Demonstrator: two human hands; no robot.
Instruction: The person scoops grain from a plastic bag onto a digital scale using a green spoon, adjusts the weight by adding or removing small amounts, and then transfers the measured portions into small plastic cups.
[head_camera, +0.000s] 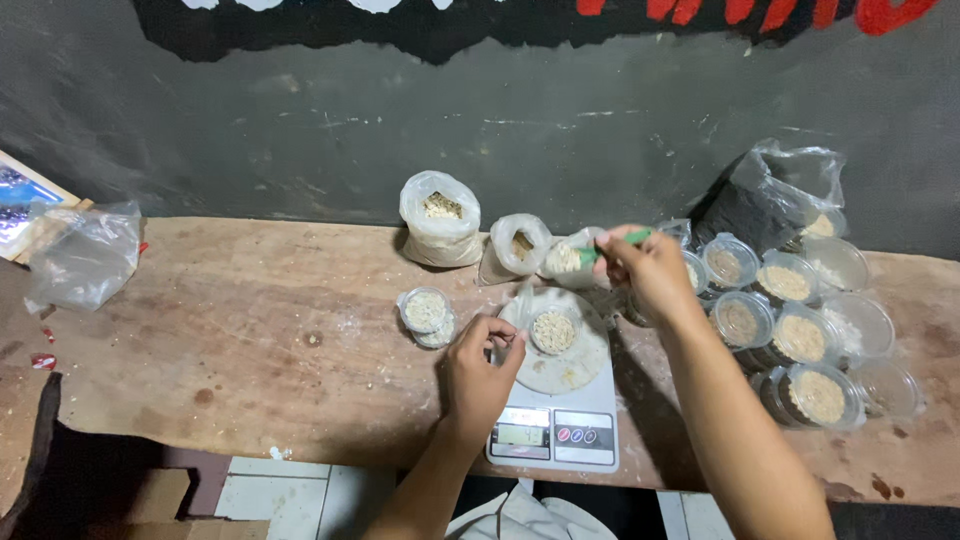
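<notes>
Scale (556, 425) sits just under the left hand (480, 372), whose fingers pinch the rim of a small cup (553, 331) of grain on it. Beyond, the right hand (645, 268) grips a green scoop (615, 243).

A single head-worn camera is looking down and forward from above the person's chest, facing a dark painted wall (560, 130) beyond the far edge of the wooden table (250, 330). It is sitting near enough that both forearms are entering from the bottom edge and the table is spanning the full width. A strip of tiled floor (290, 495) is showing below the near edge.
</notes>
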